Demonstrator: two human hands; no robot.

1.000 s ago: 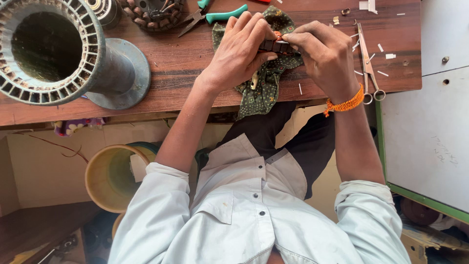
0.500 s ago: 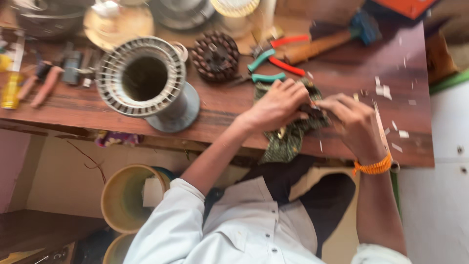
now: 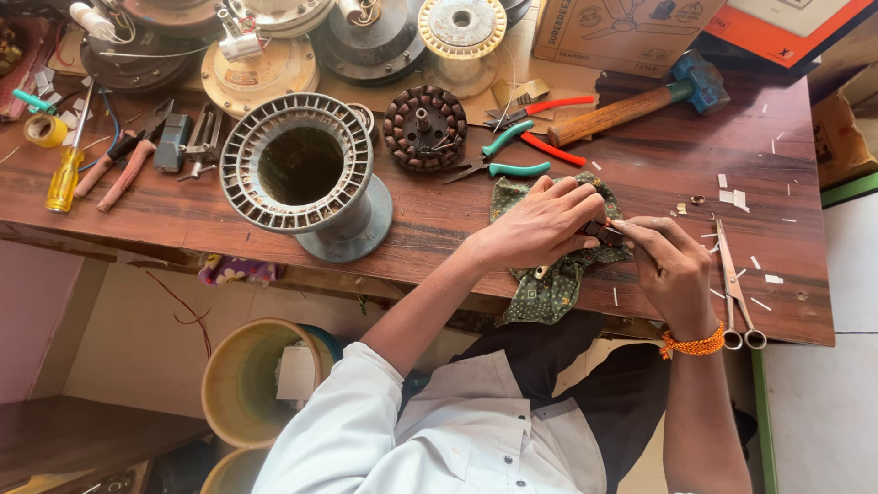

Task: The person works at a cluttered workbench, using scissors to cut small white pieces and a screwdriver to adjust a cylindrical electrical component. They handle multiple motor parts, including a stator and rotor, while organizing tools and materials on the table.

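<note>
Left hand (image 3: 540, 224) and right hand (image 3: 672, 265): both pinch one small dark part (image 3: 599, 230). Beneath: green patterned cloth (image 3: 549, 284) on wooden worktop (image 3: 439, 220). Adjacent: scissors (image 3: 736, 288).

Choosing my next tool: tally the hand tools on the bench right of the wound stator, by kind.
Pliers: 2, teal-handled pair and red-handled pair
Hammer: 1
Scissors: 1
Total: 4
Left hand and right hand pinch a small dark part.

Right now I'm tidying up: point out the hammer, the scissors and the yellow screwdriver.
hammer (image 3: 615, 113), head view, on its wooden handle.
scissors (image 3: 732, 279), head view, on the blades.
yellow screwdriver (image 3: 64, 179), head view, on its handle.
</note>
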